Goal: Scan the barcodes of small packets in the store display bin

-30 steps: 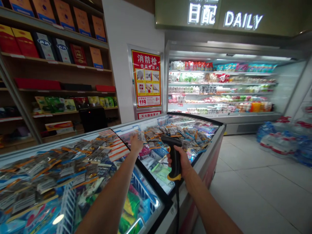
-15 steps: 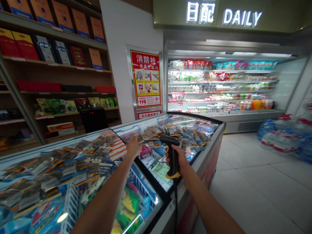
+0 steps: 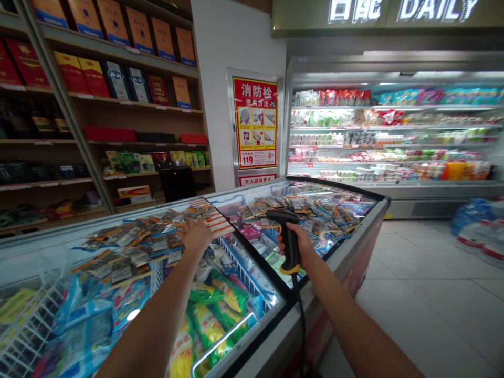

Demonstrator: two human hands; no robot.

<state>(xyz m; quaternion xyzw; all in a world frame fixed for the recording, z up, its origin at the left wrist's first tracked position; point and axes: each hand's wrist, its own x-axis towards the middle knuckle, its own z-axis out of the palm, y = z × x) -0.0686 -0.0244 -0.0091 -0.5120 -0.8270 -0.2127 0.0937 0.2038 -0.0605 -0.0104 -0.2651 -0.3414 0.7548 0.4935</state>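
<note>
My right hand point(image 3: 306, 245) is wrapped round the grip of a black and yellow barcode scanner point(image 3: 291, 249), held above the right part of a chest freezer, its cable hanging down. My left hand point(image 3: 197, 235) reaches over a spread of small flat packets point(image 3: 136, 247) on the left glass lid, its fingers apart at their right end. Whether the fingertips touch a packet I cannot tell. Beside that hand lies an orange-and-white striped row of packets point(image 3: 220, 223). Another pile of packets point(image 3: 311, 207) lies on the right glass, beyond the scanner.
The freezer's black frame bar point(image 3: 260, 247) divides the two lids. Under the glass are green corn bags point(image 3: 212, 325) and white wire baskets point(image 3: 35, 325). Shelves point(image 3: 134, 100) with boxes stand at left, a lit dairy cooler point(image 3: 394, 142) behind, bottled water packs point(image 3: 476, 231) at right.
My left hand has moved left, from beside the right pile to the left spread of packets. The view has turned left. My right hand still holds the scanner.
</note>
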